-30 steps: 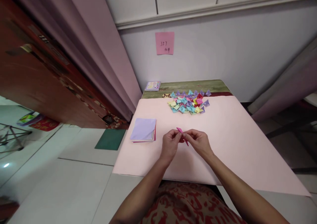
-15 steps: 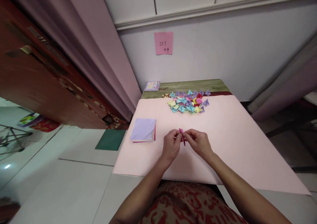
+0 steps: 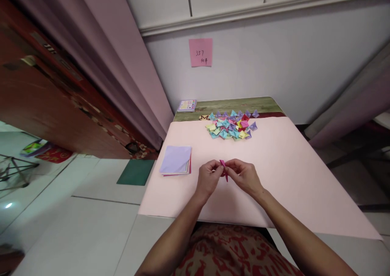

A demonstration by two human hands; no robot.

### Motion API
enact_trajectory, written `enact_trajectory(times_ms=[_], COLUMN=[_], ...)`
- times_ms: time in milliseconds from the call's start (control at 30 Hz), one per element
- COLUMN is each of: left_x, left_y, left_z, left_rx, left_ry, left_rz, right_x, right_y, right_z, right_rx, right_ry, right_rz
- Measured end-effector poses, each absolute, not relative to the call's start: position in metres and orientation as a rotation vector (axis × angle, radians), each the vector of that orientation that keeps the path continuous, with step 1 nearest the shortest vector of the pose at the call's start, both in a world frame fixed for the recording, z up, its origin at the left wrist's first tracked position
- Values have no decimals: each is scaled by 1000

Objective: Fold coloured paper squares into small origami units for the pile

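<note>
A small folded piece of magenta paper (image 3: 226,177) is pinched between both my hands, just above the pink-covered table (image 3: 289,186). My left hand (image 3: 209,176) grips it from the left with thumb and fingers closed. From the other side my right hand (image 3: 245,176) pinches it too. Fingers cover part of the folded paper. Beyond my hands lies a heap of folded paper pieces (image 3: 231,129) in blue, yellow, purple, pink and red. Left of my left hand rests a stack of square paper sheets (image 3: 176,159) with a lilac sheet on top.
A small packet (image 3: 187,105) lies at the table's far left corner. On the wall behind is a pink note (image 3: 200,52) with handwriting. A purple curtain (image 3: 131,56) and a red-brown door (image 3: 45,93) stand on the left.
Both hands keep their pinch on the magenta paper, which has tilted slightly; my left hand has shifted a little to the left. The heap and the stack stay put.
</note>
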State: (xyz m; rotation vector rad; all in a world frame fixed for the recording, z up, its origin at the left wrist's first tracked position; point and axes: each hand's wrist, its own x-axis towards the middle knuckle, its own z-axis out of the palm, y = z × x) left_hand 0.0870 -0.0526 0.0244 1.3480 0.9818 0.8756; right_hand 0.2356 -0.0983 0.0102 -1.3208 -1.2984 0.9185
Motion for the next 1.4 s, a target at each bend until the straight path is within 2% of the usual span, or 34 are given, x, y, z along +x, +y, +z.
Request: enact_trajectory(times_ms=[233,500,667,933,1133,1400], left_x=[87,94,95,97,99,95], left_y=[-54,-59,-59,-59,-58,-58], left_z=[26,28,24,22,18,19], left_rx=[1570,1825,1931,1746,1581,1713], left_ry=[1076,1197,1258,1280,1267,1244], left_rz=[900,973,951,994,924,916], right_x=[232,218,212,215,213,216], right_y=[-100,-103,-104,-101,-108,-111], right_z=[12,9,4,-5,-9,-11], right_rx=[-1450,-1750,-1789,-1773,-1684,-1573], right_ry=[-1450,-1582,-1625,-1679,-1819,-1869], right_rz=[714,293,129,-172,-218,-231])
